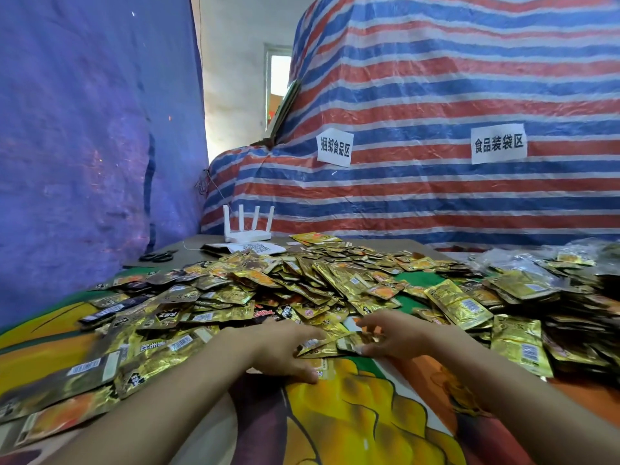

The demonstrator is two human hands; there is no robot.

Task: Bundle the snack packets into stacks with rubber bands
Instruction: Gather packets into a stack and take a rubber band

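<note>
1. Wide downward view of a table under a bright orange, yellow and green printed cloth [352,414].
2. Spread over most of that cloth, a loose heap of gold foil snack packets [302,283], some with dark faces, thickest in the middle and to the right.
3. At the near edge of the heap, in the centre, a small stack of packets [335,344], held between both hands low over the cloth.
4. At the stack's left end, the left hand [281,347], fingers bent over the top and thumb tucked beneath, gripping it.
5. At the stack's right end, the right hand [396,337], fingers curled over the top packets; blurred, so seemingly pinching rather than only touching.
6. At the table's far edge, a white router [246,229] with four upright antennas, a white card [258,247] with a printed code just in front, and black scissors [157,256] to the left.
7. Behind, a red, white and blue striped tarp [436,95] bearing two paper signs [334,147]; at left, a blue tarp [84,129].
</note>
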